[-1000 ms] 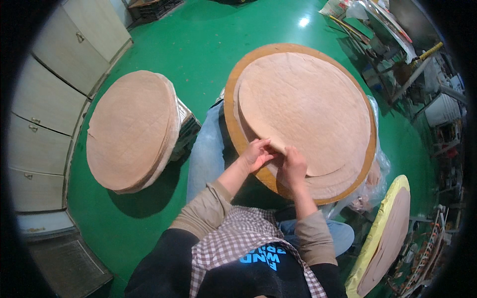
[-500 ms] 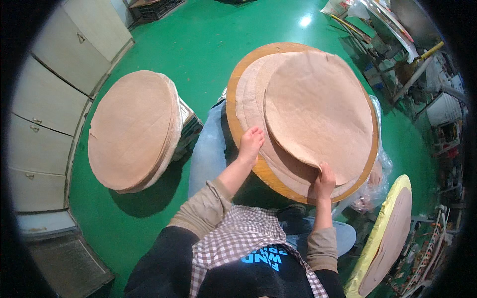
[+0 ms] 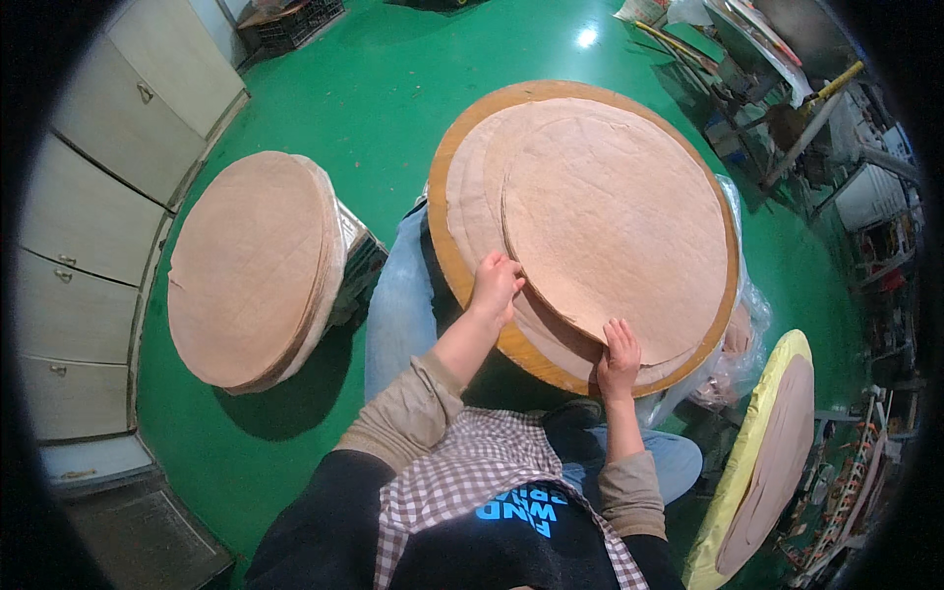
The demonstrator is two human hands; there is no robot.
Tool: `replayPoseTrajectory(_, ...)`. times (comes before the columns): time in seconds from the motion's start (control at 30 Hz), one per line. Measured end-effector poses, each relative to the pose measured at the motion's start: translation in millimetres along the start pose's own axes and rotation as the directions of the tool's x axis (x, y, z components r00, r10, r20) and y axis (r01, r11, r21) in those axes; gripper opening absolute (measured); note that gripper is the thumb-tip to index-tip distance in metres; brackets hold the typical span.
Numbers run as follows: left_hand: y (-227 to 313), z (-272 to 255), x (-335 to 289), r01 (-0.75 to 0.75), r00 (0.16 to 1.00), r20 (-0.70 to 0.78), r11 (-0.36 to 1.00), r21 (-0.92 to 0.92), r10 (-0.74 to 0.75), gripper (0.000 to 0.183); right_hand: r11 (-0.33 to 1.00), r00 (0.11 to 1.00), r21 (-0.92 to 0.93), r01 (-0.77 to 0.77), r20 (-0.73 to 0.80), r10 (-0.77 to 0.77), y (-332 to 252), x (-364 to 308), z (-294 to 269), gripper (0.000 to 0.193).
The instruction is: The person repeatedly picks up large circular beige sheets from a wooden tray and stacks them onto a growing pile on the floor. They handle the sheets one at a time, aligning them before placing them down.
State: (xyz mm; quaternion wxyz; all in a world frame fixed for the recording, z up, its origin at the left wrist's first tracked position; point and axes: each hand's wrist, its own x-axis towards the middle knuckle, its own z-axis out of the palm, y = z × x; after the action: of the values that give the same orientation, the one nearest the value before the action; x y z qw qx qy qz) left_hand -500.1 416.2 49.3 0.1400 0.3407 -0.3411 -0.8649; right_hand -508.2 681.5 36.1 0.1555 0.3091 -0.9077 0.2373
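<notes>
A stack of large, thin, round brown flatbreads (image 3: pixel 610 216) lies in front of me on a round wooden board (image 3: pixel 454 167). The upper ones sit toward the right, so paler rims of lower sheets show along the left and near side. At the stack's left edge, my left hand (image 3: pixel 495 290) is closed, its thumb and fingers pinching the rim of the upper flatbread. My right hand (image 3: pixel 619 359) rests at the near edge with its fingers stretched out over the top sheet. Its thumb is hard to make out.
To the left, another pile of round flatbreads (image 3: pixel 251 270) rests on a low support. A yellow-covered round board (image 3: pixel 710 521) with brown sheets stands at the lower right. Clear plastic wrapping (image 3: pixel 752 324) hangs beside the wooden board. Cabinets (image 3: pixel 93 216) line the left; racks (image 3: pixel 826 128) crowd the right.
The top flatbread, whose near edge my right hand was pinching, now lies flatter on the stack. My right fingers have straightened over it; my left hand has reached the stack's left edge.
</notes>
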Motion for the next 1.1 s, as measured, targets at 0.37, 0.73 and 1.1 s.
replayPoseTrajectory(0.37, -5.3, 8.8, -28.3, 0.502, 0.731, 0.482, 0.859, 0.101, -0.483, 0.015, 0.998, 1.000, -0.061, 0.011, 0.019, -0.010, -15.4, -2.1, 9.6, 0.039)
replayPoseTrajectory(0.73, 1.7, 2.4, 12.4, -0.172, 0.982, 0.083, 0.985, 0.011, 0.171, 0.043, 0.991, 0.985, 0.109, -0.083, -0.141, 0.098, -15.7, 123.1, -120.5, 0.032)
replayPoseTrajectory(1.1, 26.3, 1.6, 36.6, 0.142, 0.987, 0.067, 0.987, 0.075, -0.147, 0.024, 0.995, 0.998, 0.090, 0.035, -0.058, -0.030, 2.1, 57.4, 27.2, 0.041)
